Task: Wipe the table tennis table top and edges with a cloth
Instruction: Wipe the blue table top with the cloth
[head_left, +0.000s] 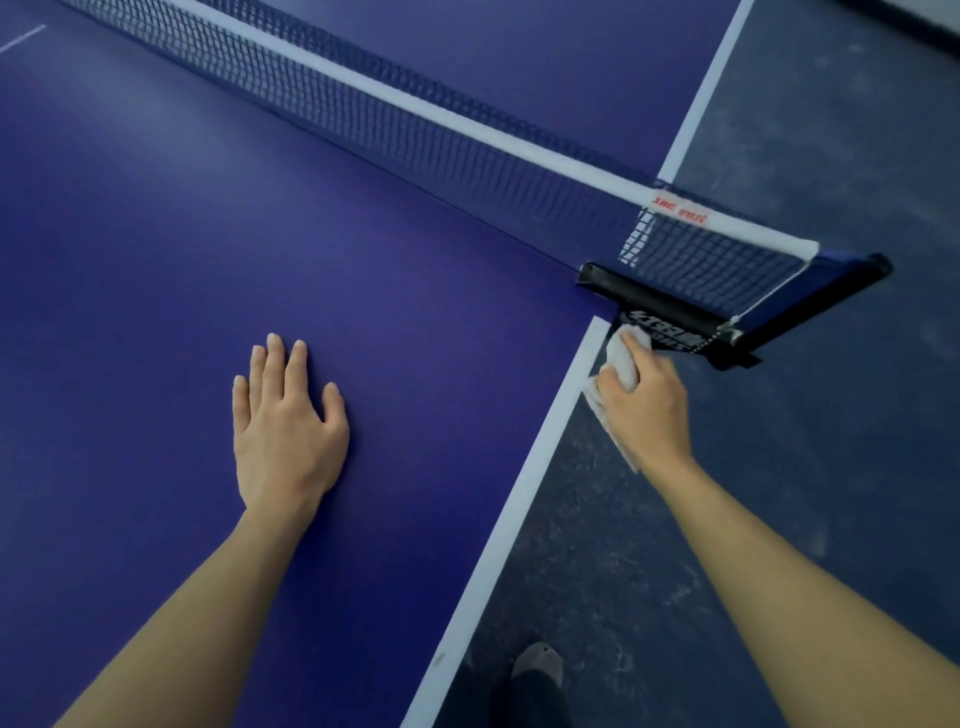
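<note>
The blue table tennis table (156, 270) fills the left and middle of the head view, with a white line along its right side edge (524, 504). My left hand (283, 421) lies flat on the top, fingers straight. My right hand (647, 402) grips a bunched white cloth (626, 358) against the side edge of the table, just below the net clamp. A loose end of the cloth hangs under my wrist.
The dark net (415, 119) with its white top band crosses the table diagonally. Its black post and clamp (691, 317) stick out past the edge, right by my right hand. Grey floor (805, 130) lies to the right; my shoe (537, 662) shows below.
</note>
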